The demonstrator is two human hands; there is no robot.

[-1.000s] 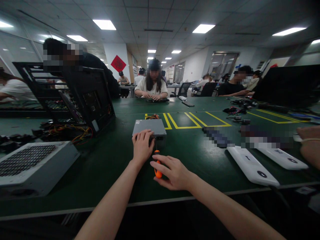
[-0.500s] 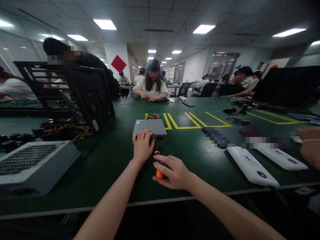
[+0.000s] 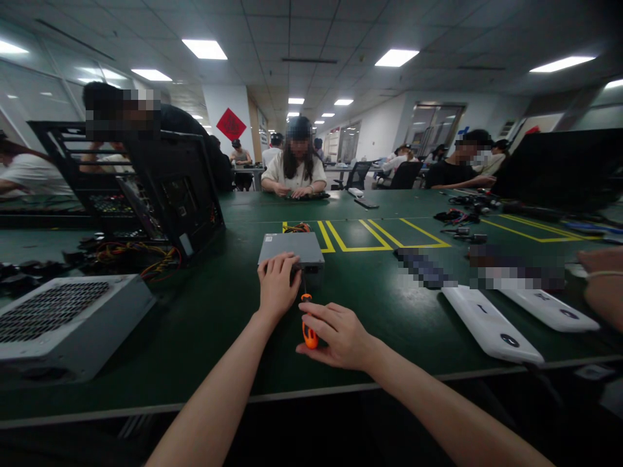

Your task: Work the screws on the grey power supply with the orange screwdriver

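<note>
The right hand is pinching an orange-and-black screwdriver, the fingers bending over its handle and the thumb supporting it near the butt. Dark grooves are now showing on the handle where mostly plain orange was showing half a second ago — it is sitting turned in the fingers, while the left hand is keeping its earlier place. That hand is draping over the front edge of a grey metal box, fingers lying close together; whether it is gripping, I cannot tell. The screwdriver's thin shaft is pointing at the box's front face, its tip too dim to make out. The box is lying flat on the smooth green counter, straight ahead of the person, with coloured cables bunching behind it. A second, bigger-looking grey box is resting to the left, wearing a perforated grille on top; beyond it one angular black computer case is standing open-framed. To the right, two smooth white oblong devices are lying side by side — and past them one co-worker's hand is reaching in. Across the counter, one person is bending over small parts.
</note>
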